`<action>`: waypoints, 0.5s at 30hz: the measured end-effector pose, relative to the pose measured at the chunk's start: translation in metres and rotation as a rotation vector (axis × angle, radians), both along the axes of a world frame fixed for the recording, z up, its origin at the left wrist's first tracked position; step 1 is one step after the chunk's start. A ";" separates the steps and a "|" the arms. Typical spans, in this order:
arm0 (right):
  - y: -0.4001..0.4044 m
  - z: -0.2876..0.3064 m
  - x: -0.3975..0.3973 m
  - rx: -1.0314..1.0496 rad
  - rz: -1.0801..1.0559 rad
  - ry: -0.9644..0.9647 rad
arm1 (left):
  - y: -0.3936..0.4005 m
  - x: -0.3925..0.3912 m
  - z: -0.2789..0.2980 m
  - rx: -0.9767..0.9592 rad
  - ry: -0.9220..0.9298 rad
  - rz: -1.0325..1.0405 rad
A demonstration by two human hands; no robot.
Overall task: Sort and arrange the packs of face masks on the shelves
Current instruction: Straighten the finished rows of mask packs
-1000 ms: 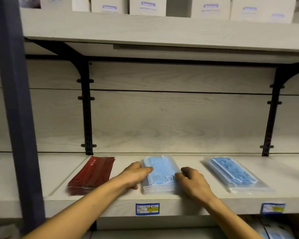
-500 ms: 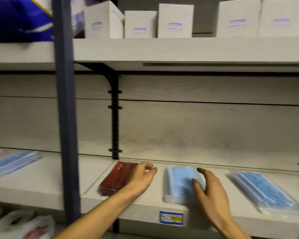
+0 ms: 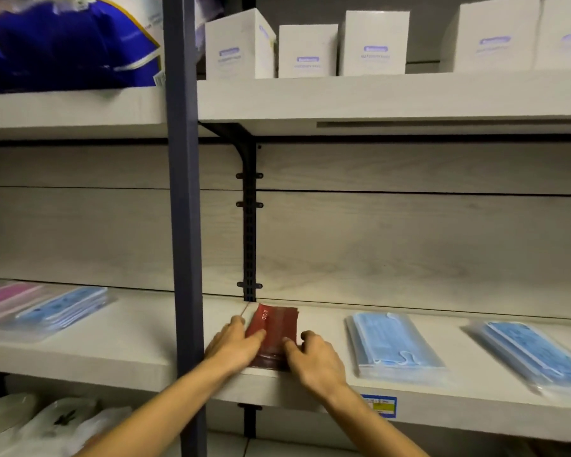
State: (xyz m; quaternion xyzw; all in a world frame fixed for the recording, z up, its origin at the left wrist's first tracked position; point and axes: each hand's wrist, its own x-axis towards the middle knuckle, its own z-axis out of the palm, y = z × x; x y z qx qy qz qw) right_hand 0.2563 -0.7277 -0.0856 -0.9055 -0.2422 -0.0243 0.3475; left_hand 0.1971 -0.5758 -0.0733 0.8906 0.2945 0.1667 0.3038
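Pale wood shelves fill our view, split by a dark blue post, with white boxes lined up on the board above. On the lower shelf that we are working at, our two hands flank a red pack of masks lying flat just right of the post. Our left hand lies with straight fingers against the pack's left edge and over its top. Our right hand presses from the right, its fingers bent at the pack's edge; we cannot tell whether they actually pinch it.

Further right lie a light blue pack and, well apart from it, a darker blue pack, both flat in clear wrap. Left of the post sit another blue pack and a pink pack beside it.

We judge the step in hand to be squaring the red pack in its spot at the left end of this row. Next we would nudge it straight with the shelf's front edge, matching its neighbours' spacing, and then let go. The wrap looks slippery, so gentle, even pressure from both sides should keep the stack from fanning out.
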 end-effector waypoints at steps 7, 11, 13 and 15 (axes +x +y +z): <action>0.010 -0.011 -0.015 -0.049 -0.110 -0.114 | -0.012 -0.013 -0.013 -0.025 -0.037 -0.128; 0.012 -0.004 -0.018 0.026 -0.111 0.003 | -0.010 -0.017 -0.011 -0.055 -0.082 -0.166; 0.012 -0.001 -0.021 0.042 -0.124 0.027 | -0.005 -0.017 -0.009 -0.094 -0.088 -0.174; 0.012 0.000 -0.023 0.039 -0.131 0.038 | 0.000 -0.015 -0.012 -0.112 -0.058 -0.202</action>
